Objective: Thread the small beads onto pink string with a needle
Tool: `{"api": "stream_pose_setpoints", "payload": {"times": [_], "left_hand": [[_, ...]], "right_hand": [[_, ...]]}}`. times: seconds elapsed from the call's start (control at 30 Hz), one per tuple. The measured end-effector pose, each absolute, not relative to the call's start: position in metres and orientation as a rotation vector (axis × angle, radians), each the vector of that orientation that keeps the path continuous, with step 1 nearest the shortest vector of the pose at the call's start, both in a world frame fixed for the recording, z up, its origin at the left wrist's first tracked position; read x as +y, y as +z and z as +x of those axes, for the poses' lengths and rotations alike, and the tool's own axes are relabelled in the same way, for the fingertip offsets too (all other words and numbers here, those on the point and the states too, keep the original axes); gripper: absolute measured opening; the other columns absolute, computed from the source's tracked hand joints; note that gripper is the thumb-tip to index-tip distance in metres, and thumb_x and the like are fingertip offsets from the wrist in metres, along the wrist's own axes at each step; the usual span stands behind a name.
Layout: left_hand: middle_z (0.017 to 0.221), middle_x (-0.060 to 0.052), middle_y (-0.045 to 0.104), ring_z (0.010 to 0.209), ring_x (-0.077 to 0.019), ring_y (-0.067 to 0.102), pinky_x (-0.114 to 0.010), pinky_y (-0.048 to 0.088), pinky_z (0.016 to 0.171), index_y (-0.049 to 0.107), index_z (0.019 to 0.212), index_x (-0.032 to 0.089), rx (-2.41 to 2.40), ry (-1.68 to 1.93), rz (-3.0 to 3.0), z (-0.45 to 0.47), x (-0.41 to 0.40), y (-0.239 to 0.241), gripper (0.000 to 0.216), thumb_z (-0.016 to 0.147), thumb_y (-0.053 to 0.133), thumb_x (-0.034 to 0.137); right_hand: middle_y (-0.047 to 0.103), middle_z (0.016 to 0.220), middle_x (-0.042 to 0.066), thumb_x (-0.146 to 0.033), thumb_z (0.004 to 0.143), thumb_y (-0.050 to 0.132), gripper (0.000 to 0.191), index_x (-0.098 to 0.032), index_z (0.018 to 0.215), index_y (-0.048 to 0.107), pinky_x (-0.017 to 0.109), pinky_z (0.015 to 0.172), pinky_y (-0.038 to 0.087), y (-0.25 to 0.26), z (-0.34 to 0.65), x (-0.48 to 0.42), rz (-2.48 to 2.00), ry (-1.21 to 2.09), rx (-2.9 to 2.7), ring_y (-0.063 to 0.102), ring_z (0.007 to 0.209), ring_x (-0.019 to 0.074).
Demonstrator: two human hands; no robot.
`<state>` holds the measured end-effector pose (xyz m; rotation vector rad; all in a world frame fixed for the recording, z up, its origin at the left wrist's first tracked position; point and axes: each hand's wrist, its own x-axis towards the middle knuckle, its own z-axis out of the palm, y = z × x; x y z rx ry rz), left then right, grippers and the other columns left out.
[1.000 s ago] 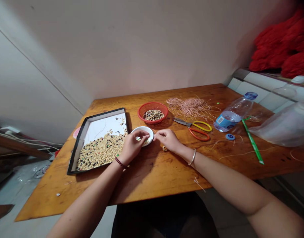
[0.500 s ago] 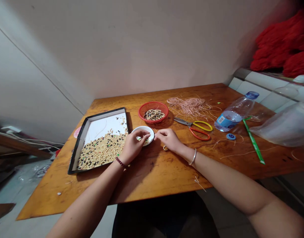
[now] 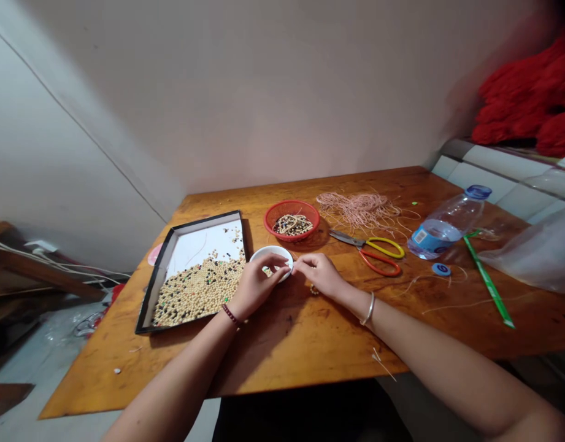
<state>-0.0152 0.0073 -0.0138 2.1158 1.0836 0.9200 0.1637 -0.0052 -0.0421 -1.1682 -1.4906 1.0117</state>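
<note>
the wooden surface [image 3: 273, 350] in front of you carries nearly everything. beyond its right end sits a heap of red yarn-like stuff [image 3: 516, 101]. on your left, a black-edged tray [image 3: 192, 244] lies on the surface, its near part covered in beads [image 3: 197, 288], mostly cream with black and a few green ones. a clear plastic bag [image 3: 537, 252] is at the far right. a tangle of pink string [image 3: 358, 210] lies toward the back, with scissors [image 3: 359, 243] just in front, handles yellow and orange. the bottle [image 3: 432, 240] bears a blue label with a white barcode patch; its lettering is too small to read. the red basket [image 3: 267, 226] holds more beads. your left hand [image 3: 257, 282] is at the white dish [image 3: 266, 250], thumb and finger pinched together; your right hand [image 3: 322, 276] is pinched too, its tips meeting the left's. you can't tell what sits between them. a green strip [image 3: 489, 279] lies beside the bag. the blue bottle cap [image 3: 441, 269], near the bottle, shows a white mark you can't make out. a small cluster of beads shows just below your right hand.
</note>
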Motion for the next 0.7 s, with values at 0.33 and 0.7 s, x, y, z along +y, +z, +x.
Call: {"api": "stream_pose_setpoints", "payload": {"times": [0.33,0.7], "left_hand": [[0.098,-0.011,0.071,0.096,-0.0208,0.068,-0.028,0.054,0.071,0.053,0.103,0.018,1.07,1.166,1.712,-0.014,0.0007,-0.0076,0.029,0.082,0.065,0.034],[0.1,-0.011,0.07,0.098,-0.0218,0.068,-0.033,0.056,0.079,0.05,0.105,0.018,0.999,1.102,1.665,-0.013,0.002,-0.0134,0.036,0.081,0.066,0.038]], "right_hand": [[0.063,0.061,0.003,-0.038,0.075,0.055,0.029,-0.017,0.059,0.065,0.027,0.064,0.042,-0.0341,0.1617,-0.0071,-1.057,1.143,-1.332,0.055,0.062,0.0152],[0.066,0.064,0.003,-0.035,0.079,0.053,0.029,-0.017,0.06,0.066,0.027,0.066,0.044,-0.0358,0.1633,-0.0068,-1.031,1.036,-1.443,0.058,0.064,0.0166]]}}
